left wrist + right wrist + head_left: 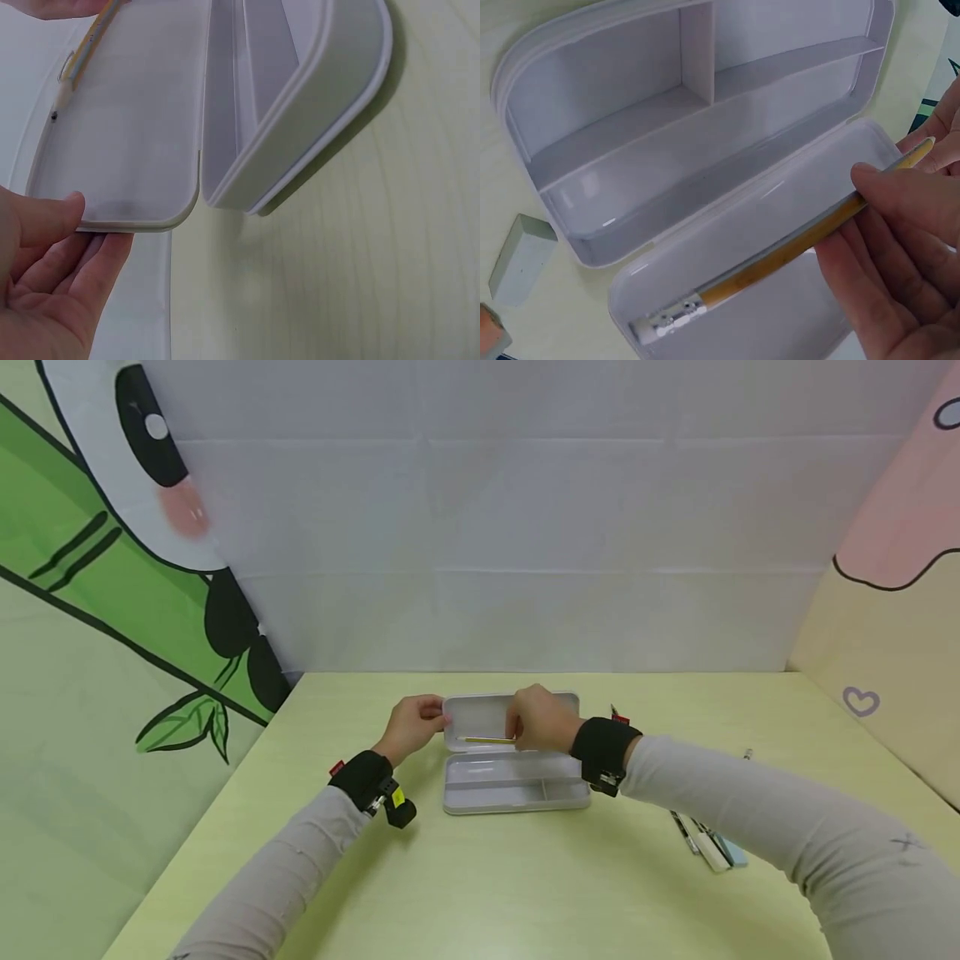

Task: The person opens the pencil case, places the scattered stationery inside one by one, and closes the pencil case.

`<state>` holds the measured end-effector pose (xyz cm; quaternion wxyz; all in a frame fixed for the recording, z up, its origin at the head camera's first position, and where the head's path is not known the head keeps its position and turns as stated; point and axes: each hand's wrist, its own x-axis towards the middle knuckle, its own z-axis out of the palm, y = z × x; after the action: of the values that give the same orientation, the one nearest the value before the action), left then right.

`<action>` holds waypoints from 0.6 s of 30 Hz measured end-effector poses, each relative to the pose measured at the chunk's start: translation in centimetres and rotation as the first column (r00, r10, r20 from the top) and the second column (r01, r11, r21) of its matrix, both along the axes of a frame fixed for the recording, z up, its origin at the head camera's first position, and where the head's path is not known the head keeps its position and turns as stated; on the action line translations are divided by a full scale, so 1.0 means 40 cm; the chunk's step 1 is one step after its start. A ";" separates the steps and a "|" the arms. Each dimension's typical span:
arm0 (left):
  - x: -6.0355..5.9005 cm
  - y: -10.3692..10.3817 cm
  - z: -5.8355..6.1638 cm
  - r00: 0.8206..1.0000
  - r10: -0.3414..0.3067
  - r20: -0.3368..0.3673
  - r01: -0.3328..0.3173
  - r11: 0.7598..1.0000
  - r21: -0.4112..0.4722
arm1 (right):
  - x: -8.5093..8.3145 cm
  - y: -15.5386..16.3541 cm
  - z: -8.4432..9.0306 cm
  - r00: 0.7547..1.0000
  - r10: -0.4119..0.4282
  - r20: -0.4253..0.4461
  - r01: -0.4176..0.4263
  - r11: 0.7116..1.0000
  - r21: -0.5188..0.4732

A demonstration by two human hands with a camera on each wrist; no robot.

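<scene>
A white pencil case stands open on the table, its lid tilted back behind the compartments. At the lid's left end my left hand pinches the edge, thumb on the inner face and fingers behind, as the left wrist view shows. My right hand holds a yellow pencil between thumb and fingers, in front of the lid's inside. Its eraser end with a metal band points one way, and the sharpened dark tip reaches toward the left hand. Dividers split the lower half into compartments.
Right of the case, partly under my right forearm, lie several pens, a white block and a light blue item. A small red item shows behind the right wrist. A pale wall rises at the table's back edge.
</scene>
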<state>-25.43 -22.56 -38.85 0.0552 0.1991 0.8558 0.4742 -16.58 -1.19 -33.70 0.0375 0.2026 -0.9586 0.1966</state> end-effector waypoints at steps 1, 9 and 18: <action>0.000 0.002 0.000 1.000 0.001 0.000 -0.001 1.000 0.001 | -0.002 0.001 -0.006 1.000 0.009 -0.004 -0.009 1.000 0.000; -0.008 0.017 0.001 1.000 0.019 -0.009 -0.019 1.000 0.000 | -0.021 0.004 -0.047 0.999 0.015 0.035 -0.015 1.000 -0.014; -0.018 0.033 0.006 0.999 0.033 -0.012 -0.033 0.999 0.007 | -0.044 0.027 -0.079 0.997 0.064 0.039 -0.063 0.998 -0.029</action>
<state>-26.15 -21.23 -38.63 0.0412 0.1879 0.8577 0.4769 -18.35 -0.10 -36.87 0.0147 0.2285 -0.9494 0.2151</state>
